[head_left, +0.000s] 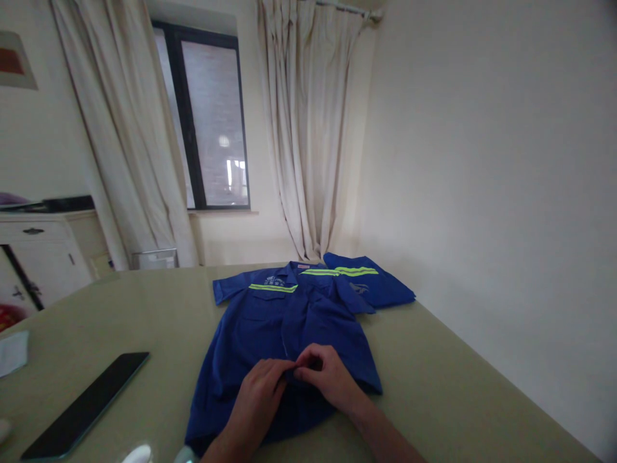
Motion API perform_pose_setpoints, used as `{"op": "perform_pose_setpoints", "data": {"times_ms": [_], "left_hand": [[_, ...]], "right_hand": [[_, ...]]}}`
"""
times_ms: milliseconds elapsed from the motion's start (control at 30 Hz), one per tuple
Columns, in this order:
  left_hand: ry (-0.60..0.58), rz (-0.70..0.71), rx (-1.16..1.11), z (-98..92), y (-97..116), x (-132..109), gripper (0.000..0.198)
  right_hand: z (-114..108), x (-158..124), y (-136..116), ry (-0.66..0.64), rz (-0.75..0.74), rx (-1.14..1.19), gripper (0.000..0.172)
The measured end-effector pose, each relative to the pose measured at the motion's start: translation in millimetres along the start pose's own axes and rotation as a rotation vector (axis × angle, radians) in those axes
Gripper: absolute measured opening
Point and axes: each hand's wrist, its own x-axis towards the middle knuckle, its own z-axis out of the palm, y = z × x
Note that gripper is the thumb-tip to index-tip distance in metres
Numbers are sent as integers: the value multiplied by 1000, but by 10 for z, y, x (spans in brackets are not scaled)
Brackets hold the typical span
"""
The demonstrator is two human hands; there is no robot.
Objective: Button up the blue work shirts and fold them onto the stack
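Note:
A blue short-sleeved work shirt (pixel 255 328) with yellow-green reflective stripes lies front side up, its collar pointing away from me. Low on its front placket, my left hand (pixel 260 389) pinches the cloth, thumb and fingers together. Right beside it, the thumb and forefinger of my right hand (pixel 325 373) grip the same front edge, and the fingertips of both hands nearly touch. Whether a button sits between them is hidden by the fingers. The hem spreads out under and around my wrists.
Behind the shirt's right shoulder lies a folded blue garment (pixel 385 289) with similar stripes. A dark flat slab (pixel 87 405) rests at the left of the greenish table (pixel 159 308), with a whitish paper (pixel 13 352) beyond it. A wall (pixel 506 225) borders the table's right side.

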Motion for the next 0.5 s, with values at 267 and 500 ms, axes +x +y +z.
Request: {"op": "perform_pose_setpoints", "data": {"times_ms": [267, 500], "left_hand": [[129, 168, 113, -133, 99, 86, 27], [176, 302, 70, -167, 117, 153, 15]], "right_hand": [[-8, 18, -52, -22, 77, 93, 17], [73, 38, -32, 18, 318, 433, 37]]}}
